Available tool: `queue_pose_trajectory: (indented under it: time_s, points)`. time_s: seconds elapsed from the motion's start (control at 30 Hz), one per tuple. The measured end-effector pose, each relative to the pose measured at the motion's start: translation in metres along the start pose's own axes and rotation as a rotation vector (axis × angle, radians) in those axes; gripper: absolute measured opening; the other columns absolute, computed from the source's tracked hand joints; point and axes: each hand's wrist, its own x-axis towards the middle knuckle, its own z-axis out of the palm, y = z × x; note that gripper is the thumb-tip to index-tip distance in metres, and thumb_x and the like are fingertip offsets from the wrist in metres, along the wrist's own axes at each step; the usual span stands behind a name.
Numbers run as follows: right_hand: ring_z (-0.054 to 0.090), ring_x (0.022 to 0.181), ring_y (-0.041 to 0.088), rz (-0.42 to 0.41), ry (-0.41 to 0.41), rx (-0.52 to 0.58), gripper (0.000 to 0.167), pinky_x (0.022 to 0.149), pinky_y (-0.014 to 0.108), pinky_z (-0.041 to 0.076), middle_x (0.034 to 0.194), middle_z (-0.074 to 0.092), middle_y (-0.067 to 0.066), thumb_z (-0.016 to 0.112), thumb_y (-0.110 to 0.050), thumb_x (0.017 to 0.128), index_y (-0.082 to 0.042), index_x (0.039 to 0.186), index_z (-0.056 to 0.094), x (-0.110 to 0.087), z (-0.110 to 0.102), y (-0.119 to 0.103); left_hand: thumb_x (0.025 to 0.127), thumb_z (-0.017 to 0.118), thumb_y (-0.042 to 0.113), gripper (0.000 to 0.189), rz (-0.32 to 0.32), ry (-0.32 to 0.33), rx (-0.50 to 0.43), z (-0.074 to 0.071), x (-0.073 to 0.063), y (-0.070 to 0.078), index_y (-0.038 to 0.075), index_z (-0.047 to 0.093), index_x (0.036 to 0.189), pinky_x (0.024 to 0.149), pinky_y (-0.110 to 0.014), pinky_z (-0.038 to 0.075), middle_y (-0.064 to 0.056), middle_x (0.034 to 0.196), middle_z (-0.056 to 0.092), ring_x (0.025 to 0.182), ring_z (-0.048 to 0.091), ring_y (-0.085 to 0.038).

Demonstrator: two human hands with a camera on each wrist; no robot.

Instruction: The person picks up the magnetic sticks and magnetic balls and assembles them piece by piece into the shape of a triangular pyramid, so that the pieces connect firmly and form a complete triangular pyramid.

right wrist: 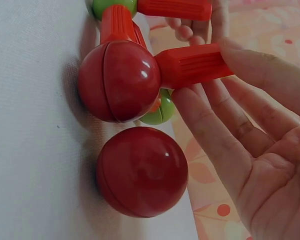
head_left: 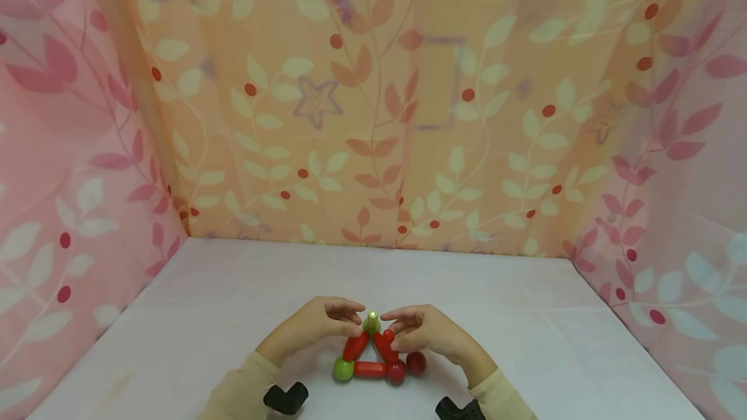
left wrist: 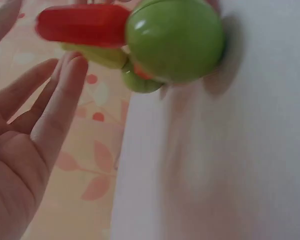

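Observation:
A triangle of balls and rods lies on the table. At its near corners are a green ball [head_left: 343,369] and a red ball [head_left: 395,372], joined by a red rod [head_left: 370,370]. A yellow-green rod [head_left: 372,318] rises from the far corner. Another red rod [right wrist: 195,65] stands up from the red ball; my right hand [head_left: 417,329] pinches its upper end between thumb and forefinger. My left hand [head_left: 335,316] hovers around the red rod [left wrist: 85,25] on the green ball, its fingers extended and apart from it. A loose red ball [right wrist: 142,171] sits beside the near right corner.
The white tabletop [head_left: 233,290] spreads around the toy. Patterned cloth [head_left: 379,115] hangs behind and on both sides. A black wrist mount [head_left: 286,398] is on the left forearm, and another [head_left: 460,409] on the right.

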Motion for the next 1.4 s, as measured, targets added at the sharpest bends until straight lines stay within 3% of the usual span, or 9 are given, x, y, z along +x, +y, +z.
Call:
queue_pose_trajectory:
  time_s: [0.27,0.5,0.93,1.17,1.4]
  points:
    - [0.065,0.089,0.014,-0.023,-0.022,-0.023,0.057,0.08,0.029,0.058,0.103,0.069,0.005,0.073,-0.005,0.084,-0.001,0.138,0.056,0.001,0.0,0.0,0.082,0.078,0.01,0.046,0.0,-0.072,0.006,-0.004,-0.003,0.002,0.001,0.065,0.125,0.08,-0.022,0.052,-0.003,0.098,0.069,0.093,0.064,-0.014]
    - [0.065,0.09,0.014,-0.034,-0.033,-0.043,0.058,0.08,0.029,0.058,0.105,0.068,0.006,0.072,-0.005,0.084,-0.006,0.14,0.056,0.002,0.002,0.001,0.082,0.079,0.012,0.047,-0.01,-0.056,0.012,-0.002,-0.001,-0.001,0.002,0.065,0.125,0.08,-0.023,0.052,-0.002,0.097,0.068,0.091,0.063,-0.014]
    - [0.065,0.09,0.015,-0.019,-0.01,-0.06,0.058,0.08,0.032,0.059,0.103,0.069,0.007,0.075,-0.004,0.085,-0.005,0.139,0.056,0.003,0.005,-0.003,0.083,0.079,0.011,0.05,0.0,-0.031,0.018,0.002,0.001,-0.001,0.006,0.064,0.13,0.08,-0.027,0.051,-0.003,0.095,0.069,0.089,0.065,-0.015]
    - [0.068,0.091,0.016,-0.027,0.002,-0.079,0.069,0.079,0.03,0.058,0.107,0.068,0.009,0.076,-0.007,0.084,-0.008,0.147,0.046,0.005,0.005,-0.004,0.083,0.08,0.014,0.047,0.031,-0.016,0.057,0.003,0.003,0.0,0.008,0.067,0.127,0.078,-0.027,0.05,-0.003,0.093,0.069,0.086,0.063,-0.014]
    - [0.065,0.086,0.015,-0.042,-0.021,-0.057,0.058,0.076,0.03,0.059,0.106,0.067,0.008,0.074,-0.005,0.085,-0.007,0.141,0.055,0.004,0.009,0.001,0.083,0.08,0.015,0.046,0.013,-0.023,0.03,0.006,0.001,-0.003,0.008,0.067,0.126,0.076,-0.028,0.049,-0.001,0.092,0.069,0.085,0.061,-0.014]
